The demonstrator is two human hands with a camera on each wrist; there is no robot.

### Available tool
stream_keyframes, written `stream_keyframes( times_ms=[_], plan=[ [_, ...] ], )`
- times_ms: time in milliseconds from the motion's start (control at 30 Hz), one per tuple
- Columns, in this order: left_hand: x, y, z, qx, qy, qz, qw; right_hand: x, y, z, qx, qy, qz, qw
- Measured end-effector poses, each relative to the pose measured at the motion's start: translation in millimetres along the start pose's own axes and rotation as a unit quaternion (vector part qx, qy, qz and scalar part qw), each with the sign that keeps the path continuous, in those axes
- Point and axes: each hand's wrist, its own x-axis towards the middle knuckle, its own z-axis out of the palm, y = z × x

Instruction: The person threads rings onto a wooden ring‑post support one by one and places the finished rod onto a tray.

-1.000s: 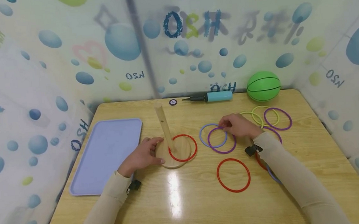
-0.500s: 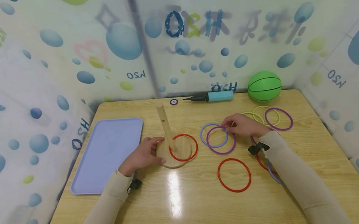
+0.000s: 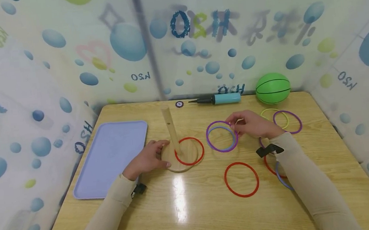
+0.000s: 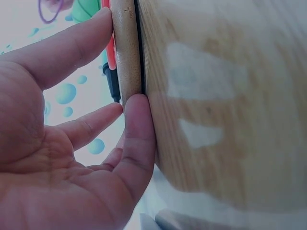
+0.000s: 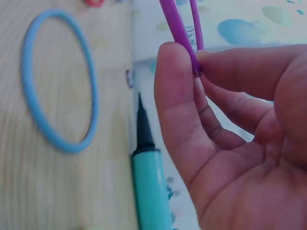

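Right hand (image 3: 253, 124) pinches the purple ring (image 3: 222, 136) between thumb and fingers (image 5: 178, 96), lifted above the blue ring (image 3: 220, 138) on the worktop (image 3: 192, 208). Left hand (image 3: 146, 160) rests on the wooden base (image 3: 181, 158), fingers relaxed on its rim. Right forearm hides part of a red and a blue ring; wrist views are blurry.

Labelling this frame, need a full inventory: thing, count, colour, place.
peg stand: 1, wood, centre of table
red ring on peg: 1, round the post
held ring: 1, purple, lifted over a blue ring
loose red ring: 1, front of table
rings at far right: purple and yellow, overlapping
rings under right sleeve: partly hidden, count unclear
tray: 1, lilac, left
pump: 1, teal, back edge
ball: 1, green, back right
left hand: rests on the stand's base
right hand: pinches held ring
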Motion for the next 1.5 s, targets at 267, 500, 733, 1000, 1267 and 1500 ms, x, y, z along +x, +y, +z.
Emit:
stream_keyframes(
  times_ms=[267, 500, 733, 1000, 1267, 1500],
  plan=[
    [2.6, 1.3, 0.2, -0.009, -0.001, 0.001, 1.0, -5.0, -22.9, -2.4, 0.012, -0.005, -0.011, 1.0],
    [1.0, 0.3, 0.8, -0.005, 0.001, 0.002, 1.0, -8.2, -54.4, 6.4, 0.055, 0.016, -0.033, 0.998],
    [0.3, -0.3, 2.2, -0.011, -0.002, -0.003, 0.9999, -7.8, -81.8, 18.0, 0.128, 0.05, -0.066, 0.988],
    [-0.8, 2.3, -0.1, -0.023, -0.001, 0.004, 0.9997, 4.8, -113.5, 29.1, 0.209, 0.078, -0.121, 0.967],
    [0.2, -2.0, 3.4, -0.005, 0.007, 0.011, 0.9999, 28.4, -134.8, 52.7, 0.274, 0.047, -0.14, 0.951],
    [0.6, -1.6, 1.3, 0.004, 0.007, 0.014, 0.9999, 45.7, -132.9, 67.2, 0.287, 0.023, -0.107, 0.952]
  ],
)
